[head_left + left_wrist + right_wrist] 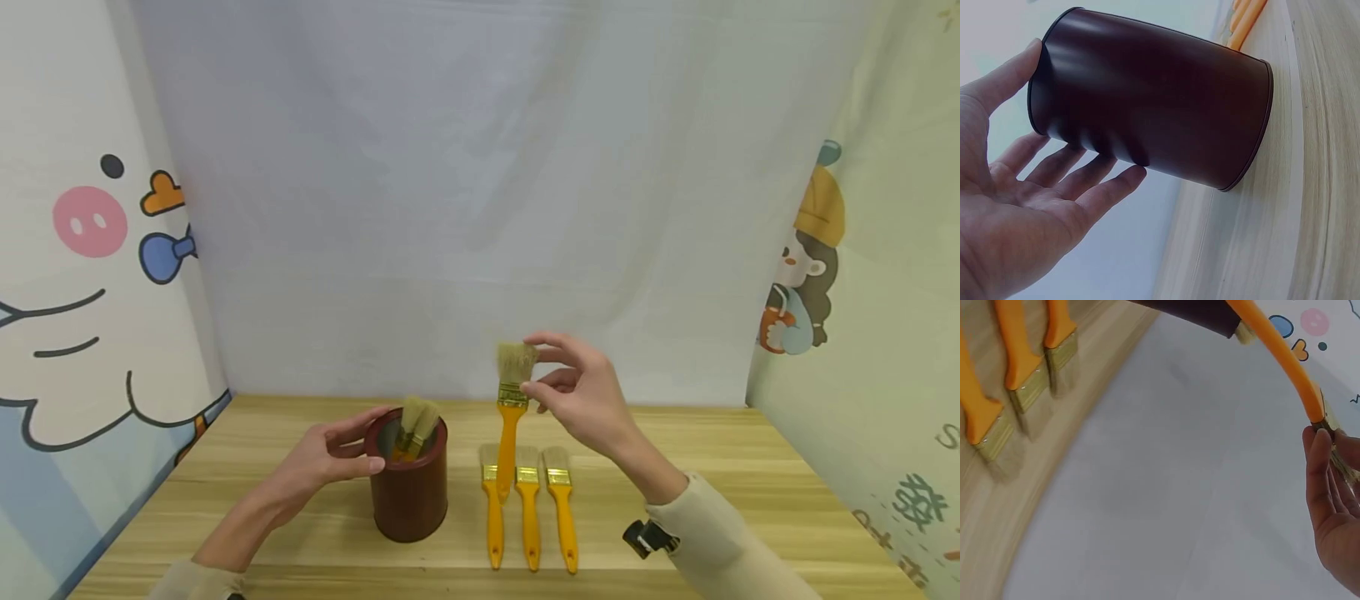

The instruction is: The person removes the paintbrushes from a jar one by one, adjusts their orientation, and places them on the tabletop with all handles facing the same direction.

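Observation:
My right hand (581, 387) pinches a paintbrush (507, 442) by its metal band and bristles, bristles up and yellow handle hanging down, over the table. In the right wrist view the thumb and fingers of that hand (1335, 487) close round the band. A dark red can (410, 500) stands upright to the left, and my left hand (330, 454) holds it at the rim and side. The left wrist view shows thumb at the rim and fingertips along the can's wall (1147, 94). Two brushes (417, 421) stand in the can, bristles up.
Lying in a row on the wooden table (675, 500) are three more brushes, the left (494, 517), the middle (529, 517) and the right one (562, 508), bristles pointing away. A pale cloth (450, 208) hangs behind the table, with printed cloths at both sides.

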### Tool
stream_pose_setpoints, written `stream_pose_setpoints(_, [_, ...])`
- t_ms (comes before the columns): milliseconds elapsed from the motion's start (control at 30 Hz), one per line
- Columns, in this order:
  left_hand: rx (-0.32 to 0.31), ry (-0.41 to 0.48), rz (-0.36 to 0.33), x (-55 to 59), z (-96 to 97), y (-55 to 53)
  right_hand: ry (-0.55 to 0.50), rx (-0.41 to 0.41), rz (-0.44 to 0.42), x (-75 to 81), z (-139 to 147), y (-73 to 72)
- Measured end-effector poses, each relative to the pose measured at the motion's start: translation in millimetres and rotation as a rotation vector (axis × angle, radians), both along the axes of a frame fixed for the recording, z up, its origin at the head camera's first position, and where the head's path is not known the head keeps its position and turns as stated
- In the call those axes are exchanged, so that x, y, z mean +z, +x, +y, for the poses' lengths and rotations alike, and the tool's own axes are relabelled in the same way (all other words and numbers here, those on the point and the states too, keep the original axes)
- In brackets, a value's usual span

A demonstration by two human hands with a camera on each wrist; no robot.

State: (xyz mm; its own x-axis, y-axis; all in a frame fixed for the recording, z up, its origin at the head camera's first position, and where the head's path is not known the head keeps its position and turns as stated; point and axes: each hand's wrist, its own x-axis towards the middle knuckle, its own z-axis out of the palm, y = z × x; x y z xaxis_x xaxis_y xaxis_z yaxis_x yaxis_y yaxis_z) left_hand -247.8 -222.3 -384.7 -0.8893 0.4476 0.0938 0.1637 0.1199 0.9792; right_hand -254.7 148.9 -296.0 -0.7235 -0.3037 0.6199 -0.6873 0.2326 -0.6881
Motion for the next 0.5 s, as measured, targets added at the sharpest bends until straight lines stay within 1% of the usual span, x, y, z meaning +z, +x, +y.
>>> stream_pose_setpoints(267, [0.005, -0.001, 0.006, 0.7, -0.9, -0.3, 0.047, -0.036, -0.168, -31.5, 40, -11.3])
stream_pose_setpoints(367, [0.004, 0.002, 0.001, 0.5, -0.7, -0.1, 0.077, -0.041, -0.222, -40.8, 54, -13.2])
stream_pose_setpoints(500, [0.006, 0.005, 0.0, 0.1, -1.0, -0.2, 0.105, -0.042, -0.292, -49.1, 70, -15.0])
